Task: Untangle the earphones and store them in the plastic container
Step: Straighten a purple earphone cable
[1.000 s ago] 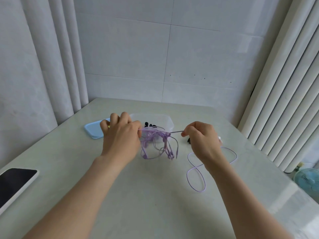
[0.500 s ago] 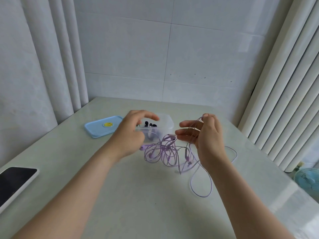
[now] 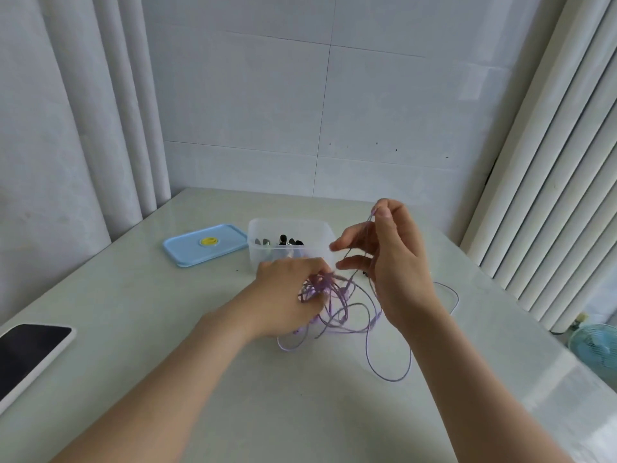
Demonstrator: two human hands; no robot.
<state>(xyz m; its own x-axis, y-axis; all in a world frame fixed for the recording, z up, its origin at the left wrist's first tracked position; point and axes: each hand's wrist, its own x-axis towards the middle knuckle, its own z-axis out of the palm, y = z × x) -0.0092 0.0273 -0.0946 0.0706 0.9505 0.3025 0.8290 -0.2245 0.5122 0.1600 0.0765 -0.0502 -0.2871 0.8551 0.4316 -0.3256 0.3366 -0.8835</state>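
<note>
Head view: left hand (image 3: 283, 295) has dropped to clutch the knot of purple earphones (image 3: 337, 309) while right hand (image 3: 397, 269) pinches one strand, lifted higher, so untangling is underway and nothing purple is in the container (image 3: 317, 235) yet.

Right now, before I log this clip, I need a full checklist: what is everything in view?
earphones: one tangled set, purple, on the table before the container
plastic container: one, clear, uncovered, mid-table
dark items: a few, black, inside the container; too small to identify
lid: one, light blue with a yellow spot, left of the container
phone: one, dark screen, left table edge
fan: one, teal, beyond the table's right edge
table: one, pale, glossy
left hand: grips the tangle
right hand: raised, pinches a strand
</note>
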